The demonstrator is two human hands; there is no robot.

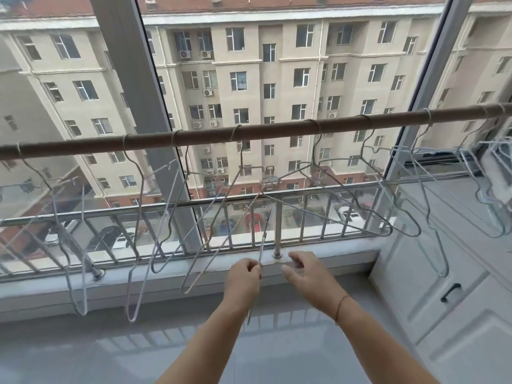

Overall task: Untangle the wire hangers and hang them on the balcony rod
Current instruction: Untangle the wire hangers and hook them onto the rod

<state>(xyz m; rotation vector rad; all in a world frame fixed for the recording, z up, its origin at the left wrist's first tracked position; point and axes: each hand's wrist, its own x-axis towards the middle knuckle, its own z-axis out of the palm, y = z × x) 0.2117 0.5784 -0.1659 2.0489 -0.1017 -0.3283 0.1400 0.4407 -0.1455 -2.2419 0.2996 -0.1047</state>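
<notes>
A brown balcony rod point(210, 135) runs across the window from left to right. Several thin wire hangers hang from it by their hooks, tilted at odd angles. One hanger point(327, 217) in the middle hangs skewed, with its long bar sloping down to the right. Below it, my left hand point(242, 278) pinches a thin wire piece point(261, 245) that rises toward the tangled middle hangers. My right hand point(307, 275) hovers just to the right, fingers loosely curled; whether it touches any wire I cannot tell. A bunch of hangers point(496, 184) crowds the rod's right end.
A metal railing point(166, 209) stands behind the glass on a white sill point(318, 259). A grey window post point(144, 106) crosses behind the rod. White cabinet doors with a black handle point(451, 292) stand at the right. Grey tiled floor lies below.
</notes>
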